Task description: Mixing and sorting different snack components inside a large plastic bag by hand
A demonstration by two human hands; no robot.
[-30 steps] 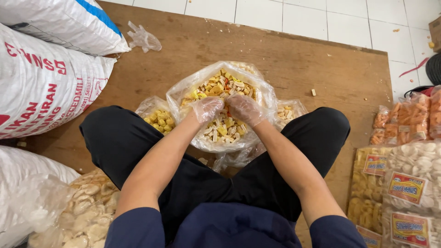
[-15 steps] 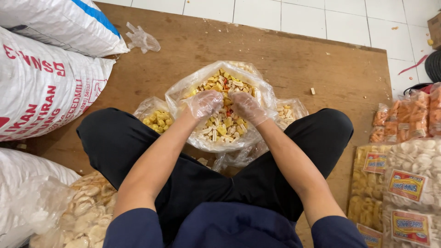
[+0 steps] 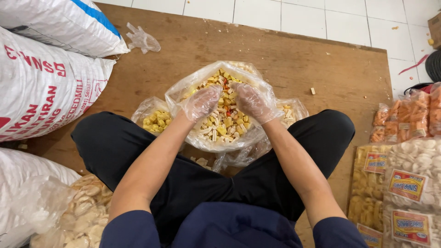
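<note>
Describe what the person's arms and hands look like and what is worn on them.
Both the left hand and the right hand wear thin, clear, crinkled plastic gloves that end near the wrists. The forearms are bare. Dark navy sleeves cover the upper arms down to about the elbows. No watch, ring or marking shows.

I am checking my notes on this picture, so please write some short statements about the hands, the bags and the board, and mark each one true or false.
1. Both hands, the left hand and the right hand, wear thin clear plastic gloves. True.
2. The hands are inside the large clear plastic bag of mixed yellow and white crackers. True.
3. The left hand holds the crumpled clear plastic glove on the brown wooden board. False: that glove lies alone on the board, far from both hands.
4. The small clear bag of yellow pieces lies by the person's right knee. False: it lies by the left knee.
5. The white woven sacks lie on the person's left. True.
</note>
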